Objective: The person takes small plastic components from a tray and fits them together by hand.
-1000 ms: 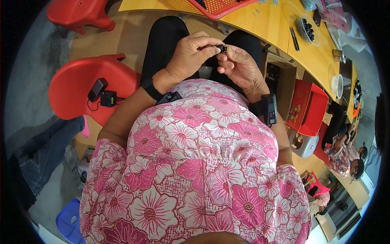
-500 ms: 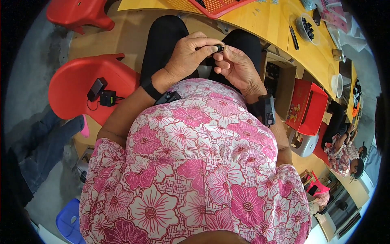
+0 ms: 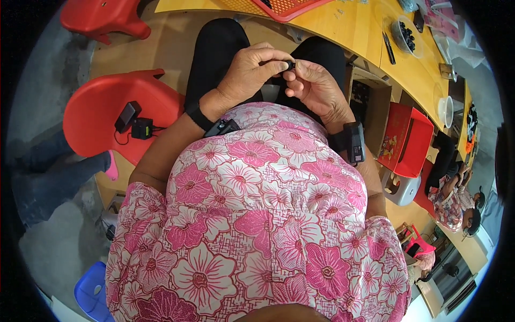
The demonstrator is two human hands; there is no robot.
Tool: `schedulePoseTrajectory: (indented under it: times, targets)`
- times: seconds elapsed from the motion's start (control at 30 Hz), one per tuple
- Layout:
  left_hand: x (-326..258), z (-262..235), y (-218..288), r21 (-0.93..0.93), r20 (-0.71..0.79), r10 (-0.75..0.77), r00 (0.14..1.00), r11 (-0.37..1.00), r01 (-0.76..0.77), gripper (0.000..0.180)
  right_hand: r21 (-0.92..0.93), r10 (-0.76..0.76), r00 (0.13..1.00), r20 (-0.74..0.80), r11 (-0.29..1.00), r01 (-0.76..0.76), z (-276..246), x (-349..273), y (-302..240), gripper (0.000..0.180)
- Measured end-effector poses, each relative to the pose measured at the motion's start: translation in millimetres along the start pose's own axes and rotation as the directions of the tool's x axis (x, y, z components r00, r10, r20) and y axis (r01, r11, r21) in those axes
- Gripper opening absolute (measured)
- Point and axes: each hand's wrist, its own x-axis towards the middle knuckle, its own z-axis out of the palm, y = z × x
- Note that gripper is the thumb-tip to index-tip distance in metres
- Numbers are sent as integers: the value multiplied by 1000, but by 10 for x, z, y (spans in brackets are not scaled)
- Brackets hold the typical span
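Above my lap, a small black part (image 3: pixel 290 65) is pinched between my two hands; its exact kind is too small to make out. My left hand (image 3: pixel 253 70) has thumb and forefinger closed on one side of it. From the other side, the thumb and fingertips of my right hand (image 3: pixel 316 88) meet at the same piece, its lower fingers curled. Much of the part is hidden by the fingertips. Both wrists wear black bands with small devices.
A yellow table (image 3: pixel 354 32) runs along the front, bearing an orange-red basket (image 3: pixel 289 12), a black pen-like tool (image 3: pixel 388 48) and a clear bowl (image 3: pixel 406 37) of black parts. A cardboard box (image 3: pixel 378 107) stands under it. On a red chair (image 3: pixel 91 118) at left lie black devices. Other people are nearby.
My hands stay almost in place, still holding the small black part. At the left, the person in jeans has shifted their legs.
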Motion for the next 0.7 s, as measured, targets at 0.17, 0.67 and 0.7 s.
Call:
schedulePoseTrajectory:
  times: [0.17,0.67,0.7]
  targets:
    - [1,-11,-2,-31,-8,7,1000,1000,-8,16,-8,39,999,-1,999,-39,3,6,-12,24]
    - [-32,11,47,-87,-53,-51,997,995,46,17,-165,-170,971,-171,976,142,190,-8,15,15]
    - [-36,20,54,-150,-53,-95,994,985,87,18,-242,-235,944,-232,954,178,214,-11,10,13]
